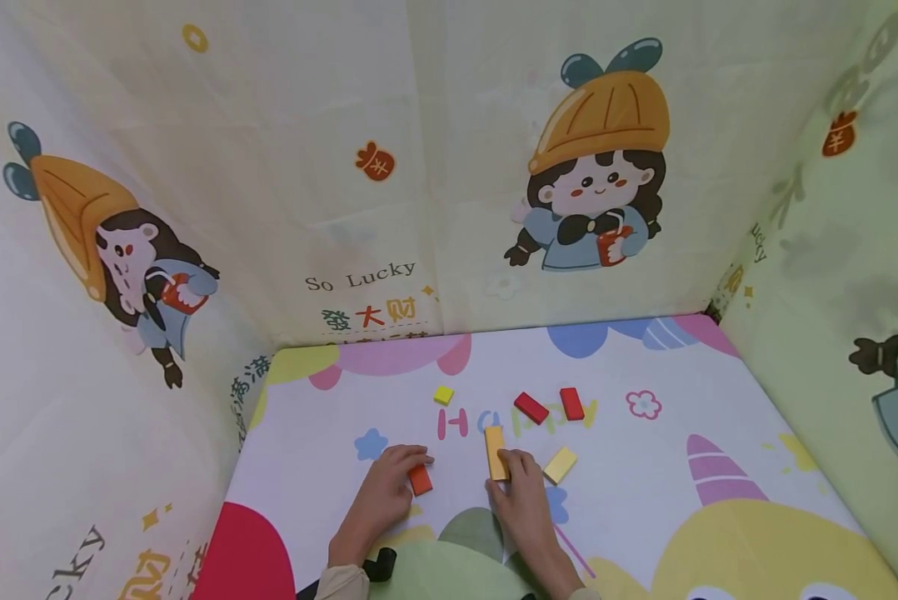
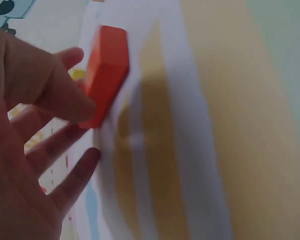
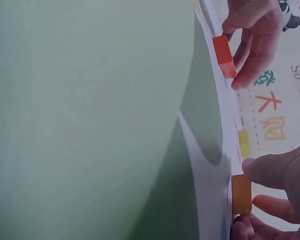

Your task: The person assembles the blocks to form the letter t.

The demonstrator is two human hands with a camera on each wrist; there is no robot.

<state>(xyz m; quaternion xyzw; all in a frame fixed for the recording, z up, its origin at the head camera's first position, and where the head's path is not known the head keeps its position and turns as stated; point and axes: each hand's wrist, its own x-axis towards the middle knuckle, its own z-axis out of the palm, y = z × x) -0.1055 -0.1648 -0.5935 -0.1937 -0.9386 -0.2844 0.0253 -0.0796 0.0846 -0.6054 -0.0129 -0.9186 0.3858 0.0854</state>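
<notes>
My left hand (image 1: 389, 482) pinches a red-orange rectangular block (image 1: 420, 479) low over the patterned cloth. In the left wrist view the thumb lies against the block's (image 2: 107, 70) near end, while the other fingers are spread behind it. To the right, my right hand (image 1: 522, 492) holds a long orange-yellow block (image 1: 495, 446) between thumb and fingers. The right wrist view shows that block's (image 3: 242, 194) end face, thumb on one side and a fingertip on the other. A pale yellow block (image 1: 561, 465) lies just right of the right hand.
Farther back lie a small bright yellow block (image 1: 444, 395) and two red blocks, one slanted (image 1: 531, 408) and one more upright (image 1: 572, 403). A printed cloth (image 1: 614, 433) covers the table. Printed fabric walls (image 1: 449, 167) stand at the back and both sides.
</notes>
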